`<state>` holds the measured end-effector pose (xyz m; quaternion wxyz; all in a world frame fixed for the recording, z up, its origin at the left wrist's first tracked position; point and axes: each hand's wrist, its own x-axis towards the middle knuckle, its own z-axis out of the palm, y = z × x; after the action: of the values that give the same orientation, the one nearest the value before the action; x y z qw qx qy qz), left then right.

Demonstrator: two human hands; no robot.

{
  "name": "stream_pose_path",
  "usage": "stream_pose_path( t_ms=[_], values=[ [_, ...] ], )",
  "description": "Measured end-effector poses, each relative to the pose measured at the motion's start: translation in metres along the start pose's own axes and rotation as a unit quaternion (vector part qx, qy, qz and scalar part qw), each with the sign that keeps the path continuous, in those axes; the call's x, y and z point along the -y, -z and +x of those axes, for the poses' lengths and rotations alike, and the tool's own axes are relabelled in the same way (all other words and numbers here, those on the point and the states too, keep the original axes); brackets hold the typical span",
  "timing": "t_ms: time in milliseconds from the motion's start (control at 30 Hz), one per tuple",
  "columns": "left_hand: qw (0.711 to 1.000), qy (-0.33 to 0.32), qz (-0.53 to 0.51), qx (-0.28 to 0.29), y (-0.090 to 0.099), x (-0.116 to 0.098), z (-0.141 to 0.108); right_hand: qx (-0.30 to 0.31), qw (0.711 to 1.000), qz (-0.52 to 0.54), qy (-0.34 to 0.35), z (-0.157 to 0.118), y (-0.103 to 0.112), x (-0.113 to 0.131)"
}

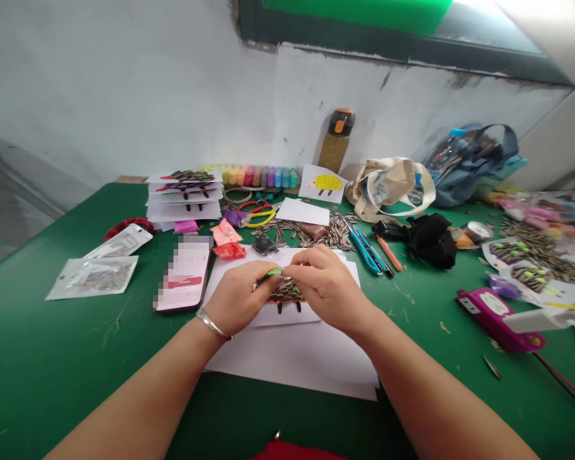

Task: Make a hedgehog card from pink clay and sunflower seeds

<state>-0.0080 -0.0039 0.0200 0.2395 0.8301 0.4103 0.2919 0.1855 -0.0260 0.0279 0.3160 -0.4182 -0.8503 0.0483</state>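
My left hand, with a silver bracelet at its wrist, is closed on a small green packet with a shiny, clear-looking end, perhaps soft clay in plastic. The fingertips of my right hand pinch that shiny end. Just below both hands lies a card with a hedgehog-like picture, its body covered in striped sunflower seeds, with green dots and black legs. My hands hide part of it. Under the card are larger white paper sheets.
A phone and seed pouches lie left. Stacked cards, clay tubs and a bottle stand behind. Loose sunflower seeds, a blue cutter, bags and a magenta device are right.
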Motion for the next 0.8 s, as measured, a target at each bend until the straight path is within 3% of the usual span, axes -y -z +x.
stream_pose_path(
  t_ms=[300,567,800],
  values=[
    [1.0,-0.008,0.015,0.014,0.001,0.0,0.001,0.013,1.0,-0.003,-0.019,-0.001,-0.004,-0.002],
    [0.998,0.017,-0.043,0.046,0.005,-0.002,0.002,0.005,0.999,0.028,0.028,0.003,-0.002,0.001],
    [0.987,0.046,-0.065,0.139,0.011,-0.009,0.003,0.047,0.994,0.095,0.018,0.003,0.0,0.0]
  ],
)
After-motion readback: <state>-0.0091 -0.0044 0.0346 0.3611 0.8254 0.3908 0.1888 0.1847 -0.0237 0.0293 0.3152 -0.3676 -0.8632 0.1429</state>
